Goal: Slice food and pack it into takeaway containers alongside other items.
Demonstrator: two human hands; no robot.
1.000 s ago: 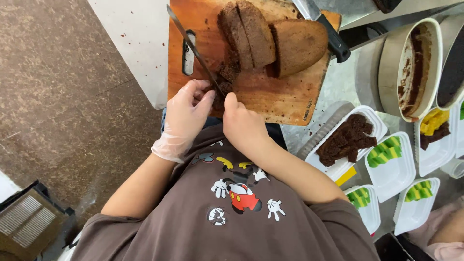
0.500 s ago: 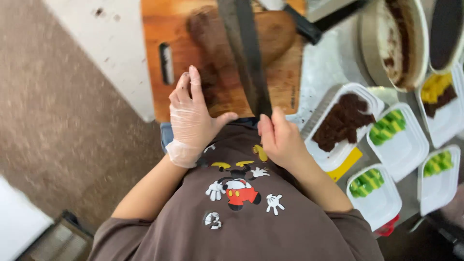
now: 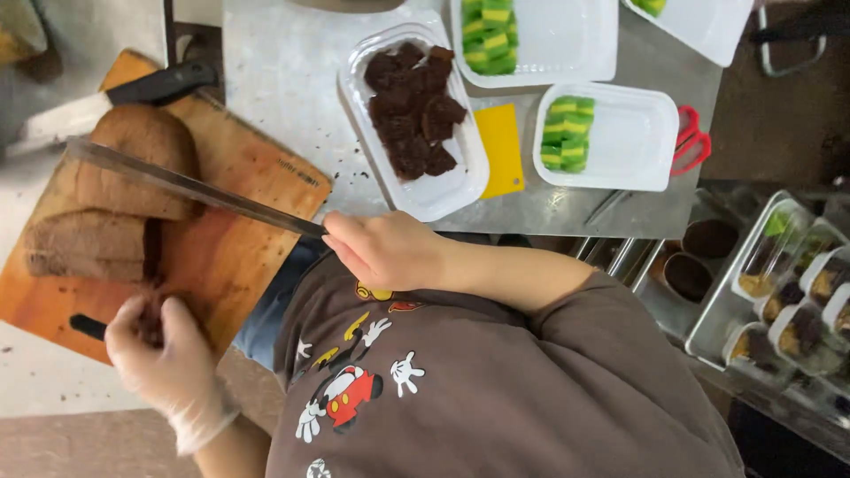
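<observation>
your right hand (image 3: 385,250) is closed around the handle of a long knife (image 3: 190,188), whose blade lies across the brown cake (image 3: 115,199) on the wooden cutting board (image 3: 235,257). your gloved left hand (image 3: 159,350) pinches a small dark piece of cake at the near edge of the board, fingers curled shut on it. a clear tray of dark cake pieces (image 3: 414,115) sits on the counter just beside the board, near a yellow card (image 3: 500,150)
</observation>
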